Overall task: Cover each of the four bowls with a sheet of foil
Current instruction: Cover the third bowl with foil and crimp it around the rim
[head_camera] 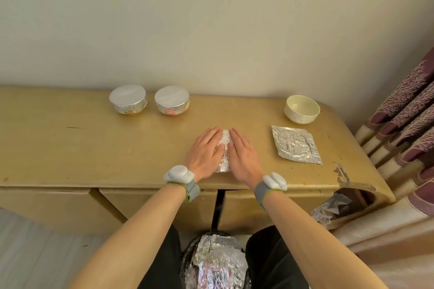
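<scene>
My fingers lie flat and together, left hand (206,148) and right hand (242,152) pressing the foil sheet (224,148), its long axis running away from me. The open bowl (302,108) waits far right, nearer my right hand, I reckon.

A plain cream wall (211,19) fills the upper half of the view, evenly lit. Against it stands a yellow-tan cabinet (70,148) with a scuffed top, chipped and peeling at its rounded right corner, and closed doors below. A maroon-and-beige patterned curtain (404,124) hangs at the right; pale floor (35,253) shows lower left.
</scene>
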`<state>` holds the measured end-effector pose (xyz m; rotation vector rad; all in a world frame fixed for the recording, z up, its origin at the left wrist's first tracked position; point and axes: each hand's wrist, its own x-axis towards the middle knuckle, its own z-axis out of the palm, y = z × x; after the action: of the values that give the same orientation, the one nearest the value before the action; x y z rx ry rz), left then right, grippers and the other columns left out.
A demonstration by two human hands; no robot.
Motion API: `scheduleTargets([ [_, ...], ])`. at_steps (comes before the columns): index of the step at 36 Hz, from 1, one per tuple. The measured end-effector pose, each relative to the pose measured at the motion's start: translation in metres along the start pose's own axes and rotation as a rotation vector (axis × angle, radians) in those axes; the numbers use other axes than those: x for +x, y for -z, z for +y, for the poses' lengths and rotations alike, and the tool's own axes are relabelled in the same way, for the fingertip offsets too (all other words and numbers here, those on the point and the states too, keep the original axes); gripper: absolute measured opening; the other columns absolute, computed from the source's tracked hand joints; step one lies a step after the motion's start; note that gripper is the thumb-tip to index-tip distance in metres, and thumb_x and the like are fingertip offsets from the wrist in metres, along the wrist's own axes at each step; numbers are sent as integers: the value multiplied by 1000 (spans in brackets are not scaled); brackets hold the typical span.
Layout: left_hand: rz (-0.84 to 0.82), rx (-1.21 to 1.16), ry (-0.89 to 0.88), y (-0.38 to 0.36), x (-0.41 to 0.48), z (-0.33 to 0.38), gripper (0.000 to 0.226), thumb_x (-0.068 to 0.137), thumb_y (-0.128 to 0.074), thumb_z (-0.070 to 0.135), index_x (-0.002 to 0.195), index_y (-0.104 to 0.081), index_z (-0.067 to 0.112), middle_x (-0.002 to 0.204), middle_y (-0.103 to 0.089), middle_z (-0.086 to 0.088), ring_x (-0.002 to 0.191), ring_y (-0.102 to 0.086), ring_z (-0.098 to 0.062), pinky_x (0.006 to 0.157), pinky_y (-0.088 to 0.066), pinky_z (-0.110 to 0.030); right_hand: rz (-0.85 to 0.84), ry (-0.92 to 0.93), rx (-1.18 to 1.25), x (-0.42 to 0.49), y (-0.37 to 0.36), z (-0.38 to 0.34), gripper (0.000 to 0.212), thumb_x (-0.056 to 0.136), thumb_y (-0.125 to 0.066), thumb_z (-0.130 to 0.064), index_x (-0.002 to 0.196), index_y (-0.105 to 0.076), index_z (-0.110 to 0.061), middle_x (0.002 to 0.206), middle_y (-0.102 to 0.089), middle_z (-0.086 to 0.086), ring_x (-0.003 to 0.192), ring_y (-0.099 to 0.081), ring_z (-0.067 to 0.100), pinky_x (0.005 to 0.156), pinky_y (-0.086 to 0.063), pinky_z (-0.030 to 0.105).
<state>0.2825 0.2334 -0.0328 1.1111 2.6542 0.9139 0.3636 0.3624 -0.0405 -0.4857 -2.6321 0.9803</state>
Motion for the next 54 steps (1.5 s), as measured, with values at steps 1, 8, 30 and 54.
scheduleTargets([
  [1,19,-44,22,1,0,1,54,103,-36,34,155,-30,22,163,-23,8,149,-17,-11,121,-20,-33,4,1,32,1,2,-2,48,108,-35,-26,154,-37,-14,162,-33,1,149,-29,19,123,-21,37],
  [8,-2,-249,119,4,-3,5,70,82,-40,34,151,-35,20,156,-33,3,142,-30,-14,115,-30,-37,3,-54,190,-4,2,-3,44,108,-38,-22,151,-41,-15,159,-38,-1,146,-31,12,116,-19,18],
  [30,127,-418,273,25,-19,5,64,95,-43,40,155,-29,24,160,-25,1,147,-24,-14,113,-20,-28,75,-272,374,-18,22,-13,52,104,-40,-48,149,-37,-21,145,-45,-1,123,-50,15,107,-37,34],
  [54,110,-1067,856,38,-4,-6,39,96,-43,47,114,-55,14,105,-63,-11,94,-60,-29,83,-50,-37,-129,-681,644,-25,28,-5,38,105,-32,-47,123,-38,-14,91,-74,18,73,-71,26,68,-60,36],
])
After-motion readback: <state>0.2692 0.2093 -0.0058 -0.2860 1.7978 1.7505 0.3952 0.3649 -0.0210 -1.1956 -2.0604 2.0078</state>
